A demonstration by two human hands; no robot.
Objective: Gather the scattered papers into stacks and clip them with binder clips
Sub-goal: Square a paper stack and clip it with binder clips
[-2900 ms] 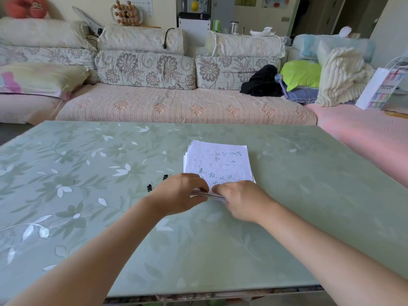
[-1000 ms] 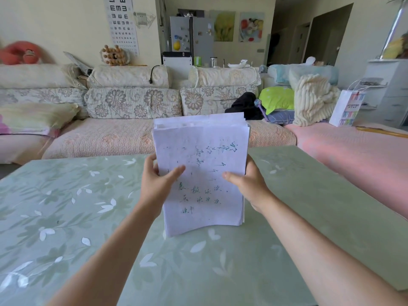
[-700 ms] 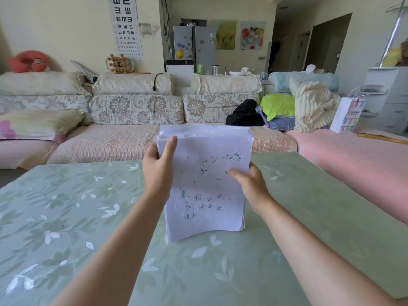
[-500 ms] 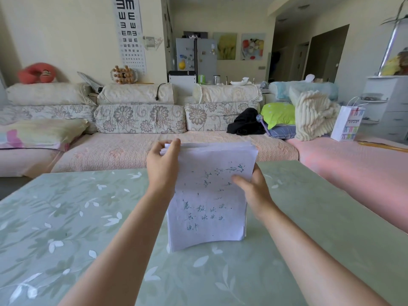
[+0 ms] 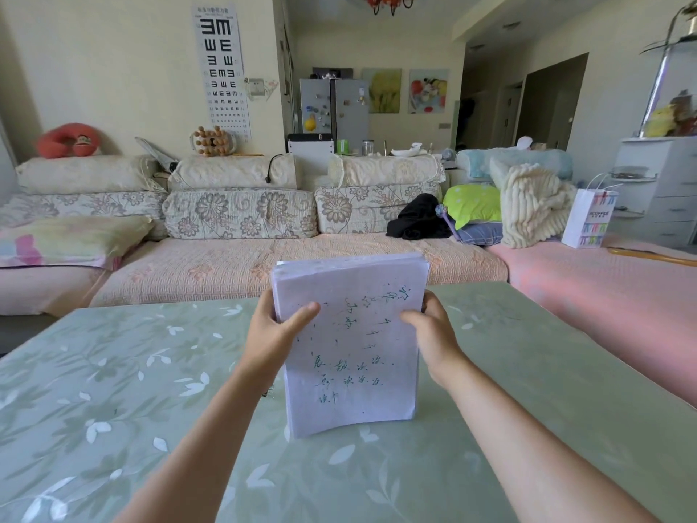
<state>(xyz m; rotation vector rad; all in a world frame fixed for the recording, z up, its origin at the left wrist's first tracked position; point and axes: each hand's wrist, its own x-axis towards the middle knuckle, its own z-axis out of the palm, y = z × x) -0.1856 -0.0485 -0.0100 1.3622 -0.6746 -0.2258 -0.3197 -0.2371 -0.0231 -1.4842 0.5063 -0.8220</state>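
2 hands, left hand (image 5: 272, 334) and right hand (image 5: 433, 335), hold a paper stack (image 5: 349, 345) upright on the desk (image 5: 113, 390), fingers clamped on its side edges; sheets look light, floppy, slide-prone.

paper stack (image 5: 350, 345) upright on table (image 5: 113, 390), both hands gripping

Eye chart (image 5: 220, 71) on the wall behind the sofa: rows of tumbling "E" figures, large at top, shrinking downward; small header line too fine to read. White paper bag (image 5: 589, 217) at the right end of the sofa: print reads "COFFEE", possibly with a letter before it. Top sheet of the paper stack (image 5: 350, 345): green and dark handwritten characters, not legible.
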